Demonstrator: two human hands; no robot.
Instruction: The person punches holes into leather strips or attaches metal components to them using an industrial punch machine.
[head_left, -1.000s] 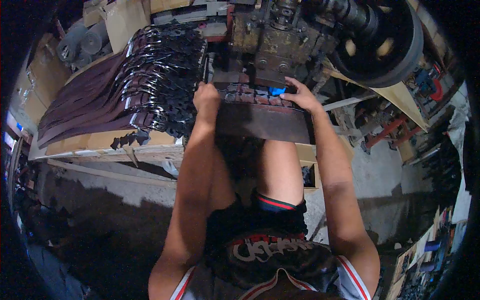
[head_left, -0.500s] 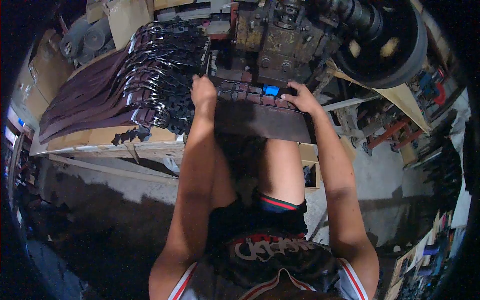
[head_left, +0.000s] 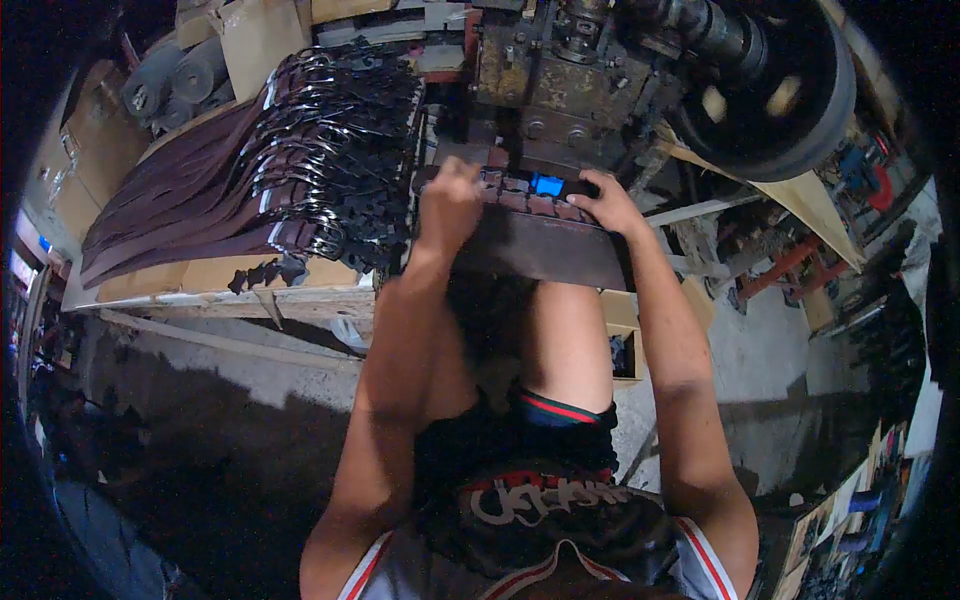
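At the machine's front edge lies a strip of reddish-brown plates with wavy outlines, above a dark flat sheet. My left hand is over the strip's left end, its fingers curled but smeared by motion; whether it holds anything is hidden. At the strip's right end, the thumb and fingers of my right hand close around a dark piece beside a bright blue block. Left of my left hand lie several brown belts with shiny metal buckles and black jagged-edged pieces.
A heavy, worn metal machine stands straight ahead, with a large dark wheel at upper right. The belts rest on a cardboard-topped table. Grey rolls lie at the back left. An open cardboard box is beside my leg.
My left hand has moved right, from beside the black pieces to over the strip's left end. My right hand stays at the strip's right end, nearly unmoved.
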